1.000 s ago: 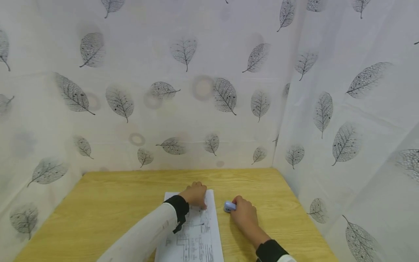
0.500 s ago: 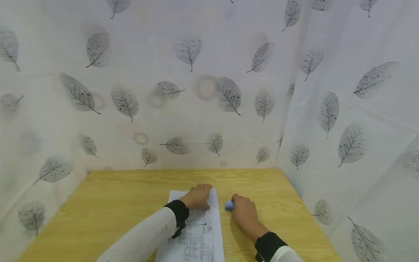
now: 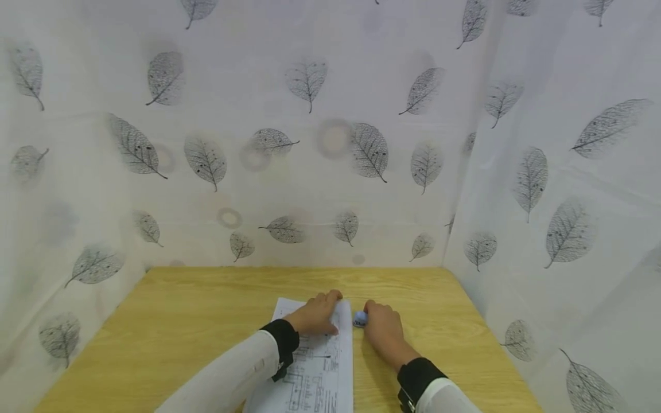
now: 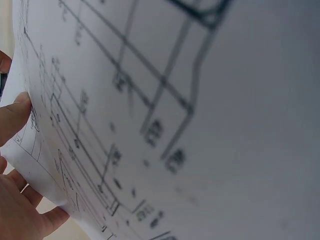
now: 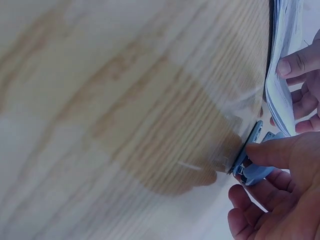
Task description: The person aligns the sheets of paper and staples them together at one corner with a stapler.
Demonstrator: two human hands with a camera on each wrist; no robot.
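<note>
A stack of white sheets printed with line diagrams [image 3: 325,367] lies on the wooden table. At its far right corner my left hand [image 3: 316,314] pinches the edge, thumb on top and fingers beneath, as the right wrist view shows. The corner is lifted slightly and bends in that view. My right hand [image 3: 383,330] grips a small blue stapler [image 3: 360,319] just right of the stack. In the right wrist view, the stapler [image 5: 255,167] has its jaws apart, its mouth close to the corner of the sheets [image 5: 281,100]. Printed lines on the paper [image 4: 125,90] fill the left wrist view.
The yellow wood-grain table [image 3: 206,310] stretches out on both sides of the stack. White curtains with grey leaf prints [image 3: 320,189] hang behind it and along both sides. Each wrist wears a black band [image 3: 415,376].
The stapler in my right hand has moved left, narrowing the gap to the stack. My left hand has shifted slightly towards the corner. The head view has turned a little left.
</note>
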